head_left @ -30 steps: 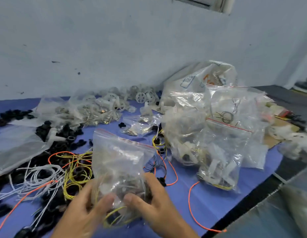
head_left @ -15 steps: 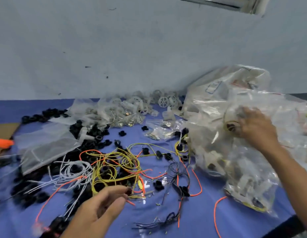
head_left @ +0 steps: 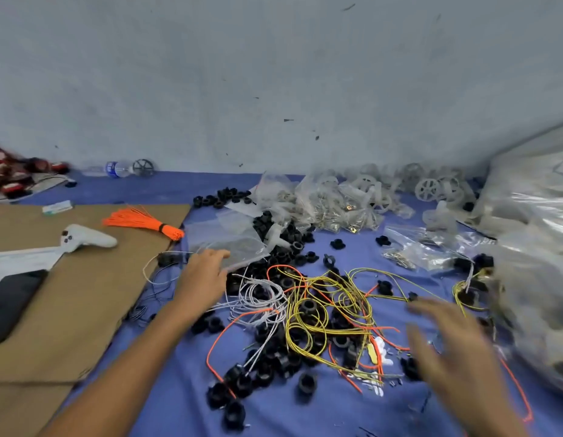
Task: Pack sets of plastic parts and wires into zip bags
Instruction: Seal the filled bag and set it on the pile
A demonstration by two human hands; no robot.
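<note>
My left hand [head_left: 204, 272] reaches out over the blue cloth and its fingertips touch the near edge of a stack of empty clear zip bags [head_left: 229, 244]. My right hand [head_left: 444, 345] hovers blurred, fingers spread, over the right side of the wire tangle and holds nothing. Yellow wires [head_left: 324, 310], orange wires [head_left: 242, 323] and white wires [head_left: 261, 294] lie tangled in the middle, mixed with black plastic parts [head_left: 274, 370]. Filled bags [head_left: 535, 279] pile up at the right edge.
Brown cardboard [head_left: 69, 310] covers the left, carrying a bundle of orange wires [head_left: 141, 220], a white handle-shaped device [head_left: 84, 239] and a dark phone [head_left: 9, 304]. White plastic wheels [head_left: 431, 187] and small bags of metal parts [head_left: 337, 209] line the wall. A water bottle [head_left: 116, 169] lies far left.
I held a filled bag in both hands, then my right hand laid it on the pile at the right. The view has swung left; my left hand reached out to the empty bags.
</note>
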